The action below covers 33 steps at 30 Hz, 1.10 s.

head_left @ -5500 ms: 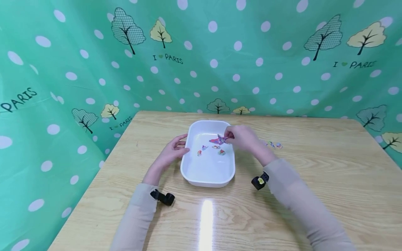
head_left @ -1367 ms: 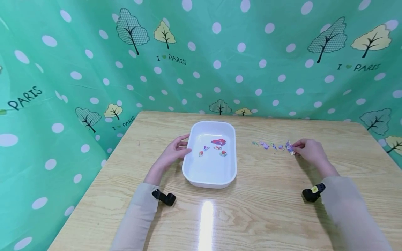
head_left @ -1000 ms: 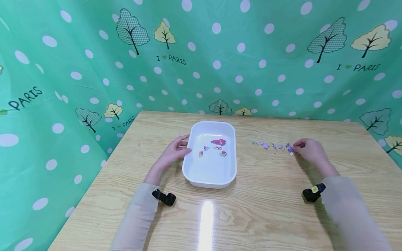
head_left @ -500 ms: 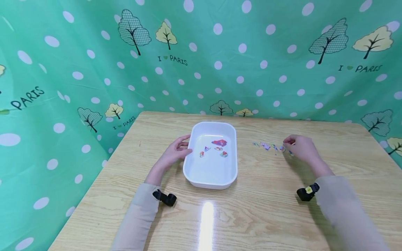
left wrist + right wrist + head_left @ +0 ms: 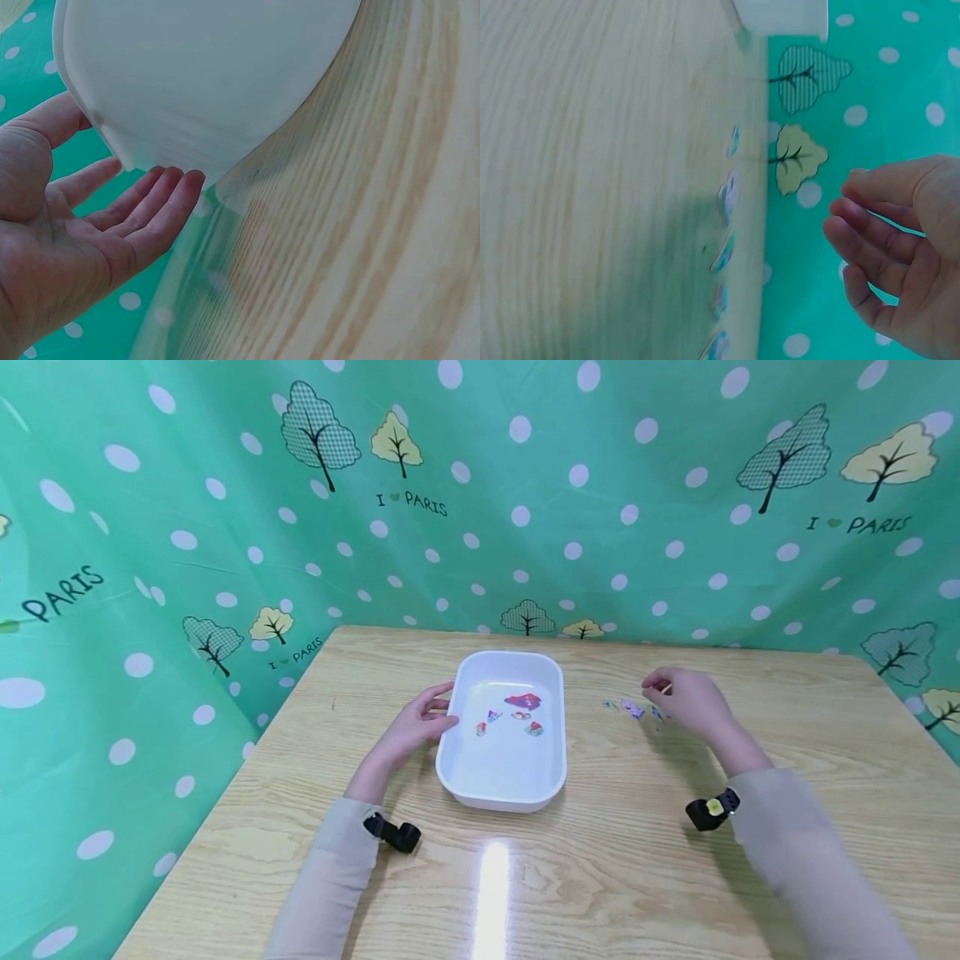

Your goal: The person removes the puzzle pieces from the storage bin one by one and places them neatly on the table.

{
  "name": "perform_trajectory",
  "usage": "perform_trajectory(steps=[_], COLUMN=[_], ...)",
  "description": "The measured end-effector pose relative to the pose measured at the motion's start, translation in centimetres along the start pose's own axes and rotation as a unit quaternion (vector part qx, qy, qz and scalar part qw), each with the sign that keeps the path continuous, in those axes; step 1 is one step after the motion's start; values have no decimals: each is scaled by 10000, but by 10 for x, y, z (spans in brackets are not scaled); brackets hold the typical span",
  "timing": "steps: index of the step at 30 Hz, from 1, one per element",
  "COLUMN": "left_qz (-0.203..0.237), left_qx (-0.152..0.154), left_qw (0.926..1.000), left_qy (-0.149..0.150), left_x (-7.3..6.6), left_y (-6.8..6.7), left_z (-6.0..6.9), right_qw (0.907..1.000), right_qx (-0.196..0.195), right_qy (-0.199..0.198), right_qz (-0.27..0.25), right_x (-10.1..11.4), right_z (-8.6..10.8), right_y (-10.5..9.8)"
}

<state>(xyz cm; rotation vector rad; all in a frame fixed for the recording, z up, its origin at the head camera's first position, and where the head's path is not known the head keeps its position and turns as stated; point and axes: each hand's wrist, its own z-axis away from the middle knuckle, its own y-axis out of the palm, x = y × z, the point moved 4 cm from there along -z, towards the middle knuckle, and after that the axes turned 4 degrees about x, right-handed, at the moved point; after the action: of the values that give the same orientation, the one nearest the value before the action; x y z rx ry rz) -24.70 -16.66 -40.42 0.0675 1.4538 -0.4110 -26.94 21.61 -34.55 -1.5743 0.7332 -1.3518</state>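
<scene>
My left hand [image 5: 412,722] rests against the left side of a white rectangular tray [image 5: 501,797]; in the left wrist view its fairly straight fingers touch the outer wall, with the thumb by the rim. Inside the tray lie several small colourful cut-outs, the largest a red and purple one [image 5: 522,701]. My right hand [image 5: 690,697] hovers over a row of shiny cut-outs on the table, fingers loosely bent, nothing visible between them. A purple cut-out [image 5: 632,708] and a thin green one [image 5: 611,704] show left of it. The right wrist view also shows a bluish-purple cut-out [image 5: 717,346] at the row's end.
The wooden table [image 5: 600,877] carries the tray and the row of cut-outs. A green dotted curtain [image 5: 570,527] with printed trees hangs behind the table and along its left side. Both wrists wear black camera straps.
The right hand earlier held a purplish cut-out over the tray, then at the row's right end. It has let go and moved left above the row. The left hand stays at the tray.
</scene>
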Motion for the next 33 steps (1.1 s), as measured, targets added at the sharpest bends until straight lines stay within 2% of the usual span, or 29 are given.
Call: perform_trajectory(steps=[18,28,33], left_qz=[-3,-19,-58], left_qx=[-52,7,-22], left_qw=[9999,10000,10000], left_qy=[-111,43,-10], left_x=[-2,-1,-1], left_y=[1,0,0], left_z=[2,0,0], right_qw=[9991,9901,9833], right_qx=[44,-317,-224], right_qy=[-426,-1335,-1760], right_qz=[64,283,400], right_x=[60,99,116], right_z=[-16,-22,-24], right_y=[12,24,31])
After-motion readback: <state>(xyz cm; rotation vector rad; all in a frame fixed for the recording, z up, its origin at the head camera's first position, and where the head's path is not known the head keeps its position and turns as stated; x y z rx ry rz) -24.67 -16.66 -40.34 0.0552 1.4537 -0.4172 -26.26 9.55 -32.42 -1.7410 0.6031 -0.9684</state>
